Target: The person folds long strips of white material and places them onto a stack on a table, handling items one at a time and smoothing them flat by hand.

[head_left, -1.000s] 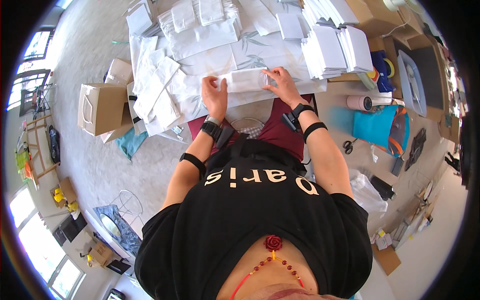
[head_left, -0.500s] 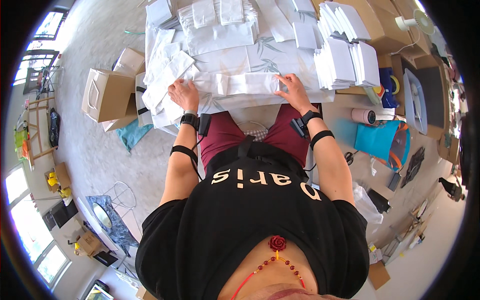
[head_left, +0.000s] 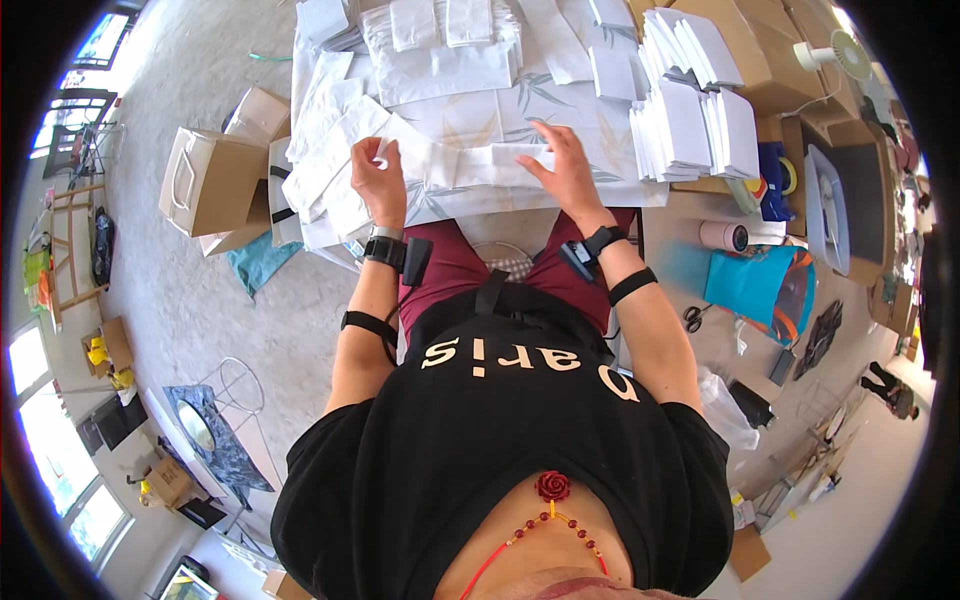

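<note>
A long white cloth strip [head_left: 470, 165] lies across the near part of the table [head_left: 520, 115], which has a pale leaf-patterned cover. My left hand [head_left: 375, 180] pinches the strip's left end. My right hand [head_left: 565, 165] lies flat on its right part with fingers spread. Just left of my left hand sits a loose heap of white cloth pieces [head_left: 325, 150].
Stacks of folded white pieces [head_left: 700, 120] stand at the table's right, more white piles [head_left: 440, 40] at the back. Brown paper bags [head_left: 205, 180] stand on the floor to the left. A teal bag [head_left: 755, 290], scissors [head_left: 692, 318] and a tape roll [head_left: 722, 236] lie to the right.
Both hands moved apart along the white strip and stretched it out flat on the table. The left hand went further left; the right hand pressed down on the cloth.
</note>
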Motion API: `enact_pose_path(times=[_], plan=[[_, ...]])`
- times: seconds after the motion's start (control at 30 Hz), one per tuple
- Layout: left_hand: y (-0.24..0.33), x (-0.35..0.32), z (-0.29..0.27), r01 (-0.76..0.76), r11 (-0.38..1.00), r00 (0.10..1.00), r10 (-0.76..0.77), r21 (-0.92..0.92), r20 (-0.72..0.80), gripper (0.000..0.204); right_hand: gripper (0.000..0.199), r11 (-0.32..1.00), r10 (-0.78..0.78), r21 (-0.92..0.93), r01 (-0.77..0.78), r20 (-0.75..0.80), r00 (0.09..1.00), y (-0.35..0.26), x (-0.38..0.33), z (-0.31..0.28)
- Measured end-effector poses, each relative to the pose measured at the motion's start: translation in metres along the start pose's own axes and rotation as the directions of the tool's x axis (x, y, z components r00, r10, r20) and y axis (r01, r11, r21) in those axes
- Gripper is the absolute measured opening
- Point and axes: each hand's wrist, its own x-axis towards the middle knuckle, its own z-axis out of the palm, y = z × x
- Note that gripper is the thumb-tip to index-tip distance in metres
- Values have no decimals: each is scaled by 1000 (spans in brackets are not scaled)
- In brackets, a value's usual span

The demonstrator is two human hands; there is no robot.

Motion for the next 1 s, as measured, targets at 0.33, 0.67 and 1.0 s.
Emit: enact_pose_path(times=[0.33,0.67,1.0], plan=[[93,-57,47,-286,932,937,320,-222,139,58,50,774,338,529,-347,119,934,-68,38,28],[3,-88,42,-216,965,947,171,148,271,90,25,761,397,575,-302,-43,917,-26,26,-46],[-20,-86,59,-299,953,883,259,42,392,47,30,744,554,457,-487,-15,832,37,-13,-83]])
